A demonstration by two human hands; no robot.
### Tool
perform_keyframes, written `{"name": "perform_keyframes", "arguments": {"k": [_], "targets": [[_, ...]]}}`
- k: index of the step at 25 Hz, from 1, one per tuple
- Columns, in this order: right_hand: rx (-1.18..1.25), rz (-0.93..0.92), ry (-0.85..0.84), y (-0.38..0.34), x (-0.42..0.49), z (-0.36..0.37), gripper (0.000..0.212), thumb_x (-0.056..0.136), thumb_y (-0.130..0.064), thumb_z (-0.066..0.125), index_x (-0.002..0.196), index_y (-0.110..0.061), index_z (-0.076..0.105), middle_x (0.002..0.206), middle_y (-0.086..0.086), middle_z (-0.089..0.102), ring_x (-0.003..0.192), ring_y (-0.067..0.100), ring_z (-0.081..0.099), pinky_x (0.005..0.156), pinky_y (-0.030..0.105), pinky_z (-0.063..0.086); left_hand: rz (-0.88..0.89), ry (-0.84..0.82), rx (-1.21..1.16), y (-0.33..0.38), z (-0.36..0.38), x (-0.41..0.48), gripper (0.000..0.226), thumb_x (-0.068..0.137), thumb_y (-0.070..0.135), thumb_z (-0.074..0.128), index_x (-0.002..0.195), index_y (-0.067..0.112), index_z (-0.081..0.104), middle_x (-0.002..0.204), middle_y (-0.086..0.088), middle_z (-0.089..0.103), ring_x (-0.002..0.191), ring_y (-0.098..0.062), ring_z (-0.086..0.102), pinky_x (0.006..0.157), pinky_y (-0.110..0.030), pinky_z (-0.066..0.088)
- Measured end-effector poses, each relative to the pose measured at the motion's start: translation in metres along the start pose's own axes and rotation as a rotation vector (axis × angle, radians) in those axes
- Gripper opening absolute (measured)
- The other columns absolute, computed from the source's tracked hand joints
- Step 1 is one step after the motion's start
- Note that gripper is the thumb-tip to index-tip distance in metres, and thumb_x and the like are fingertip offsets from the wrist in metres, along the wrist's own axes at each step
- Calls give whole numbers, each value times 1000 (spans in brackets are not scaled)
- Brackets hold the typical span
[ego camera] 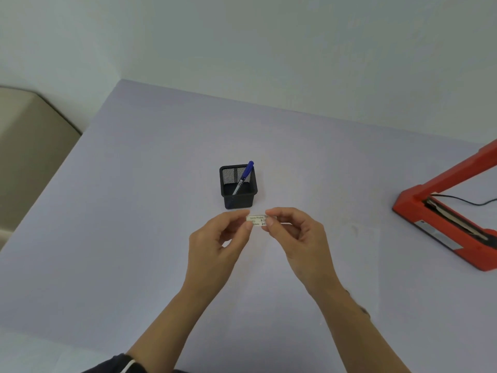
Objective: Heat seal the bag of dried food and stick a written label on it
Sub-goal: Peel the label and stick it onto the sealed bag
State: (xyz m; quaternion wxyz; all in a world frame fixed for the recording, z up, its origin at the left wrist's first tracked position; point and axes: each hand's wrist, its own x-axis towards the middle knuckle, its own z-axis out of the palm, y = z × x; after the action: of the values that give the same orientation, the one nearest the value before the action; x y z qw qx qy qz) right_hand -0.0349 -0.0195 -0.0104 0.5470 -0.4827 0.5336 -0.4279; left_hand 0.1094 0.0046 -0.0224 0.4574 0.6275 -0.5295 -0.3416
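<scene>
While both hands pinch it between thumb and fingertips, the small rectangular white paper label [257,221] with printed and handwritten marks hangs above the pale lavender worktop [134,238]; its writing is too small to read. The left hand [215,239] takes the label's left end in its grip, the right hand [295,232] the right end. Just beyond stands a square black wire-mesh pen holder [238,187] with a blue capped pen [243,177] leaning inside. Well apart at the right edge sits a red heat sealer [451,219], its arm raised.
</scene>
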Motion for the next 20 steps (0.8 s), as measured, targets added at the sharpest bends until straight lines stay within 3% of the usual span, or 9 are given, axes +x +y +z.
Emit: {"name": "perform_keyframes", "arguments": {"k": [5,8,13,20], "targets": [[7,-6,2,-3,-3,2,19,85,-10,64,85,-29,68,79,-19,73,81,10,71,71,15,54,54,47,5,5,-4,-3,29,83,15,68,108,28,61,93,13,67,83,-1,64,73,-8,50],[22,-7,-1,-3,-6,3,18,85,-9,63,86,-27,68,79,-17,74,81,11,72,74,18,55,245,58,172,1,-4,-4,23,85,19,64,108,20,66,98,8,64,83,0,62,76,-5,47],[25,-4,12,-4,-7,4,15,85,-10,64,89,-24,69,80,-9,74,81,12,72,74,18,55,371,98,355,-2,-6,-4,25,87,22,58,104,11,71,105,-6,67,87,-6,58,80,-1,41],[15,-2,23,-6,-7,5,15,85,-12,64,88,-27,68,77,-14,74,80,10,72,73,16,55,584,127,500,-9,-7,0,19,86,14,61,97,5,73,103,-15,69,78,-13,60,73,-19,49]]}}
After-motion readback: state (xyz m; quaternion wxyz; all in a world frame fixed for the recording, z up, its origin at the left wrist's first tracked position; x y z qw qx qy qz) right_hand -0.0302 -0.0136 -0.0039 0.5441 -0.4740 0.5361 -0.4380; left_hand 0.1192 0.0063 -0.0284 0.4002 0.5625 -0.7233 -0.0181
